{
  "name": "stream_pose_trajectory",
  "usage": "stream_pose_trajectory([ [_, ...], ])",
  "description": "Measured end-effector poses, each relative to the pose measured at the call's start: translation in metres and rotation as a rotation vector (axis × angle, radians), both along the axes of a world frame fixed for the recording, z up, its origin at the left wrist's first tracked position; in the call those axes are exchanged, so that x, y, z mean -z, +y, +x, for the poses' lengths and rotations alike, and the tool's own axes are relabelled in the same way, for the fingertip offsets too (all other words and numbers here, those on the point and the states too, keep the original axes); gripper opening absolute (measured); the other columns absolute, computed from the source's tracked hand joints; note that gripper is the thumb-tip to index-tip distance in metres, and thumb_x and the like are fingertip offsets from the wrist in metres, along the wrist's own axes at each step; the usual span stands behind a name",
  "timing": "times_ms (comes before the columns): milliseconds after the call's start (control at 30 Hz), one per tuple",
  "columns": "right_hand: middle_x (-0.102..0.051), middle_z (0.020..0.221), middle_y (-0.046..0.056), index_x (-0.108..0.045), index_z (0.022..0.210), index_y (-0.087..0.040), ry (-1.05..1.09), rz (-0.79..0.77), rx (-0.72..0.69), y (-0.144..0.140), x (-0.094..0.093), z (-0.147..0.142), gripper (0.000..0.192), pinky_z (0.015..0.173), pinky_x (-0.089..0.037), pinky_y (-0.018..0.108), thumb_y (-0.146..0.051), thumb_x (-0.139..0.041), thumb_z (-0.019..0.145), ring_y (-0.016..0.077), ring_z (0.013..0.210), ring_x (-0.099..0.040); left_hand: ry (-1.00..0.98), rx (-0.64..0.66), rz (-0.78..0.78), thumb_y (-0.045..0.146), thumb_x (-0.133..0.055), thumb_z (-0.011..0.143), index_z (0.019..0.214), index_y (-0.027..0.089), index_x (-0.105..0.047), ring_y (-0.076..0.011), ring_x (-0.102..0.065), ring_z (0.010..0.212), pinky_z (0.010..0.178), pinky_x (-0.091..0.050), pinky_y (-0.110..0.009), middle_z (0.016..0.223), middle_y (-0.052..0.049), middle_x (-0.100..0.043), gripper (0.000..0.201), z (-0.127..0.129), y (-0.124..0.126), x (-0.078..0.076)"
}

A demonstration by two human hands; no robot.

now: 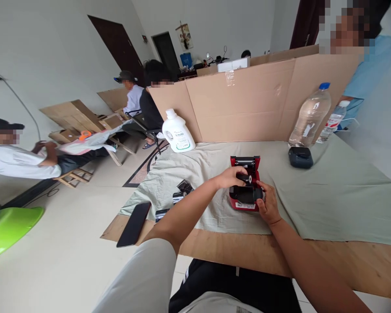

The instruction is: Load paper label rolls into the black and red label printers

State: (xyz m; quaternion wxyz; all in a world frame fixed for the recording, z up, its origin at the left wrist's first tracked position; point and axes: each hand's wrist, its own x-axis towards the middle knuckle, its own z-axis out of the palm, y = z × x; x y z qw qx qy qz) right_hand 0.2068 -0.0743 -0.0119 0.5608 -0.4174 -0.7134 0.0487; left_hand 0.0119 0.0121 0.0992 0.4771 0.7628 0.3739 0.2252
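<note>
A small red and black printer [243, 206], apparently a label printer, stands on the cloth with its lid raised. My left hand [230, 178] reaches over its open body, fingers closed around a small black roll [244, 178] with a pale round core at its end. My right hand [270, 203] grips the printer's right side, thumb low and fingers along the edge near a black round part. Left of the printer, partly behind my left forearm, lie dark shiny rolls [178, 198] and a crumpled black packet [184, 186].
A black phone [133, 224] lies at the table's left edge. Behind stand a white jug [178, 134], a cardboard screen [241, 106], a large clear bottle [309, 115] and a smaller bottle [333, 121]. A dark case [300, 157] sits at right. Other people sit beyond the table.
</note>
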Motion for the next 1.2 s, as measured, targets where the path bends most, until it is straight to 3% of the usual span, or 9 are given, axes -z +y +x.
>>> stream_pose_trajectory([
  [100, -0.057, 0.126, 0.014, -0.046, 0.136, -0.018, 0.004, 0.015, -0.003, 0.000, 0.000, 0.000, 0.053, 0.094, -0.047, 0.052, -0.051, -0.036, 0.095, 0.0301, 0.116, -0.052, -0.131, 0.036, -0.321, 0.030, -0.083, 0.057, 0.101, 0.016, -0.065, -0.0198, -0.062, 0.089, 0.082, -0.048, -0.033, 0.102, -0.007, -0.067, 0.049, -0.066, 0.001, -0.024],
  [233, -0.058, 0.125, 0.015, -0.048, 0.134, -0.016, 0.001, 0.047, 0.010, 0.002, 0.000, -0.002, 0.053, 0.095, -0.045, 0.053, -0.051, -0.035, 0.095, 0.0312, 0.115, -0.053, -0.016, -0.307, -0.432, 0.039, -0.087, 0.051, 0.104, 0.014, -0.063, -0.0202, -0.064, 0.083, 0.074, -0.050, -0.031, 0.095, -0.006, -0.067, 0.064, -0.189, 0.009, -0.044],
  [333, -0.059, 0.124, 0.015, -0.049, 0.133, -0.017, 0.000, 0.061, 0.024, 0.004, 0.000, -0.004, 0.052, 0.096, -0.044, 0.054, -0.050, -0.034, 0.096, 0.0313, 0.114, -0.053, 0.344, -0.636, -0.380, 0.044, -0.082, 0.055, 0.108, 0.017, -0.061, -0.0206, -0.065, 0.083, 0.070, -0.050, -0.028, 0.091, -0.004, -0.069, 0.063, -0.266, 0.008, -0.033],
  [433, -0.059, 0.125, 0.014, -0.049, 0.133, -0.018, 0.004, 0.068, 0.032, 0.005, 0.002, -0.005, 0.051, 0.095, -0.044, 0.053, -0.049, -0.034, 0.095, 0.0312, 0.115, -0.053, 0.667, -0.797, -0.325, 0.042, -0.078, 0.060, 0.102, 0.017, -0.063, -0.0231, -0.065, 0.085, 0.070, -0.050, -0.028, 0.087, -0.005, -0.069, 0.051, -0.301, -0.002, -0.004],
  [533, -0.059, 0.124, 0.015, -0.049, 0.133, -0.017, -0.004, 0.077, 0.032, 0.004, 0.002, -0.004, 0.051, 0.095, -0.044, 0.053, -0.049, -0.035, 0.095, 0.0312, 0.114, -0.054, 0.798, -0.840, -0.276, 0.034, -0.076, 0.060, 0.105, 0.016, -0.063, -0.0289, -0.064, 0.094, 0.075, -0.049, -0.032, 0.095, -0.009, -0.070, 0.050, -0.300, -0.012, 0.026],
  [633, -0.059, 0.124, 0.015, -0.048, 0.133, -0.017, -0.008, 0.079, 0.030, 0.004, 0.001, -0.004, 0.050, 0.094, -0.045, 0.053, -0.048, -0.035, 0.095, 0.0313, 0.114, -0.053, 0.909, -0.873, -0.189, 0.031, -0.073, 0.061, 0.118, 0.019, -0.059, -0.0362, -0.056, 0.115, 0.087, -0.047, -0.039, 0.119, -0.013, -0.064, 0.061, -0.286, -0.013, 0.039],
  [767, -0.059, 0.124, 0.015, -0.048, 0.132, -0.017, -0.003, 0.069, 0.025, 0.003, 0.000, -0.004, 0.050, 0.095, -0.045, 0.054, -0.048, -0.035, 0.095, 0.0312, 0.114, -0.054, 0.974, -0.880, -0.056, 0.033, -0.066, 0.070, 0.127, 0.018, -0.053, -0.0409, -0.036, 0.135, 0.100, -0.038, -0.048, 0.141, -0.019, -0.049, 0.061, -0.263, -0.002, 0.034],
  [1033, -0.059, 0.126, 0.015, -0.048, 0.132, -0.017, 0.005, 0.048, 0.007, 0.001, -0.001, -0.003, 0.048, 0.095, -0.045, 0.054, -0.045, -0.038, 0.095, 0.0308, 0.114, -0.053, 0.853, -0.682, -0.072, 0.022, -0.075, 0.057, 0.094, 0.017, -0.064, -0.0347, -0.059, 0.110, 0.084, -0.047, -0.035, 0.105, -0.013, -0.069, 0.039, -0.200, 0.010, 0.039],
  [1200, -0.059, 0.125, 0.014, -0.048, 0.131, -0.019, 0.002, 0.030, 0.007, 0.000, -0.004, -0.003, 0.045, 0.094, -0.047, 0.053, -0.044, -0.039, 0.095, 0.0300, 0.114, -0.054, 0.536, -0.481, -0.130, 0.029, -0.067, 0.066, 0.104, 0.017, -0.059, -0.0214, -0.064, 0.090, 0.071, -0.049, -0.027, 0.098, -0.005, -0.067, 0.041, -0.167, -0.001, 0.003],
])
